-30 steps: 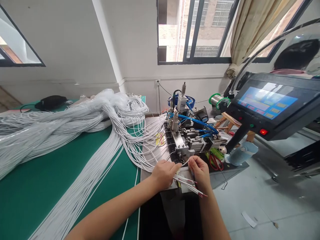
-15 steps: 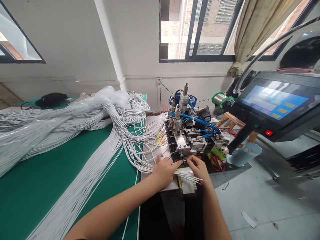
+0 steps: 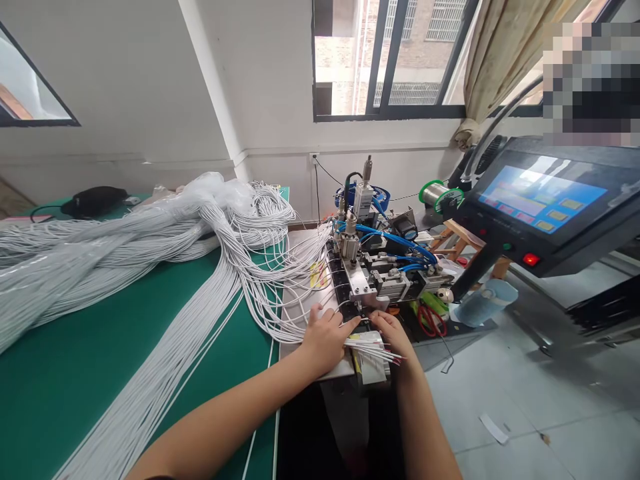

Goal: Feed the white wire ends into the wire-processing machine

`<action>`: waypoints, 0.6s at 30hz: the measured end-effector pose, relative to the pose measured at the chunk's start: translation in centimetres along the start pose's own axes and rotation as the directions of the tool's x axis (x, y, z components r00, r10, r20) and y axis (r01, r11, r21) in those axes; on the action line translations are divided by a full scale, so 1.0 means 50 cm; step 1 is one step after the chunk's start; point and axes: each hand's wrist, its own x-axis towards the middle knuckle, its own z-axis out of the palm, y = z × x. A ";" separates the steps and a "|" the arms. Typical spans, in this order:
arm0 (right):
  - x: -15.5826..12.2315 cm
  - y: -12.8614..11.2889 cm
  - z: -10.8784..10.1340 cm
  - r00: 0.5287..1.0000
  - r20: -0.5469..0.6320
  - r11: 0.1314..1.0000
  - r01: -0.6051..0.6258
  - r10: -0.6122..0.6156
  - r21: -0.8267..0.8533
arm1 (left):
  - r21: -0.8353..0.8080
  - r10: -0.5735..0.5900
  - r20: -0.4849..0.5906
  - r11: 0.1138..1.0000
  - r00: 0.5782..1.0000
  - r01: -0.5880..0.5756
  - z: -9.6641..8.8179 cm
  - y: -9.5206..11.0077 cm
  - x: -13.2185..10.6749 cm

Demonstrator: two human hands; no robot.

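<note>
My left hand [image 3: 324, 340] is curled over a bundle of thin white cables [image 3: 371, 347] at the front of a bench-top machine [image 3: 357, 267]. Its index finger reaches toward the machine's front fixture, and the cable ends, with reddish tips, stick out to the right beneath it. Just across from it, my right hand [image 3: 393, 332] has thumb and fingers pinched together at the fixture, on what looks like the end of one white cable. The fingertips of both hands nearly meet there, and the exact contact is too small to make out. More white cables run leftward from the machine.
A large heap of white cables [image 3: 200, 220], partly in clear plastic, covers much of the green table [image 3: 150, 320]. At right are a touchscreen panel [image 3: 545, 193], a solder wire spool [image 3: 440, 195], red-handled scissors [image 3: 431, 320] and a blue container [image 3: 487, 301].
The whole view has shifted slightly, so things sit a little further left and up. Both hands stay at the machine's front, with hardly any change in their grip.
</note>
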 end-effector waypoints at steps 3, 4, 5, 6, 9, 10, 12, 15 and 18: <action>-0.001 0.005 -0.002 1.000 -0.011 1.000 0.012 -0.012 -0.001 | 0.007 0.009 -0.064 1.000 0.998 -0.009 0.004 -0.002 -0.003; -0.003 0.006 -0.002 1.000 -0.015 1.000 0.017 -0.017 -0.005 | 0.010 0.013 -0.084 1.000 0.996 -0.012 0.005 -0.003 -0.004; -0.007 0.006 -0.002 1.000 -0.020 1.000 0.022 -0.022 -0.009 | 0.013 0.017 -0.101 1.000 0.995 -0.016 0.005 -0.003 -0.005; -0.012 0.007 -0.003 0.999 -0.027 1.000 0.029 -0.029 -0.013 | 0.014 0.021 -0.114 1.000 0.993 -0.019 0.006 -0.004 -0.006; -0.032 0.005 -0.011 0.997 -0.063 0.998 0.052 -0.054 -0.029 | 0.019 0.037 -0.129 0.999 0.991 -0.035 0.006 -0.005 -0.008; -0.041 0.003 -0.017 0.995 -0.077 0.997 0.063 -0.066 -0.042 | 0.021 0.040 -0.132 0.999 0.990 -0.037 0.005 -0.005 -0.008; -0.062 -0.002 -0.034 0.992 -0.084 0.993 0.087 -0.094 -0.086 | 0.024 0.041 -0.139 0.999 0.990 -0.038 0.004 -0.005 -0.009; -0.096 -0.018 -0.066 0.994 0.013 0.980 0.108 -0.107 -0.169 | 0.026 0.041 -0.137 0.999 0.990 -0.037 0.004 -0.005 -0.010; -0.129 -0.044 -0.092 0.984 0.162 0.963 0.117 -0.078 -0.244 | 0.019 0.035 -0.134 0.999 0.990 -0.033 0.006 -0.005 -0.010</action>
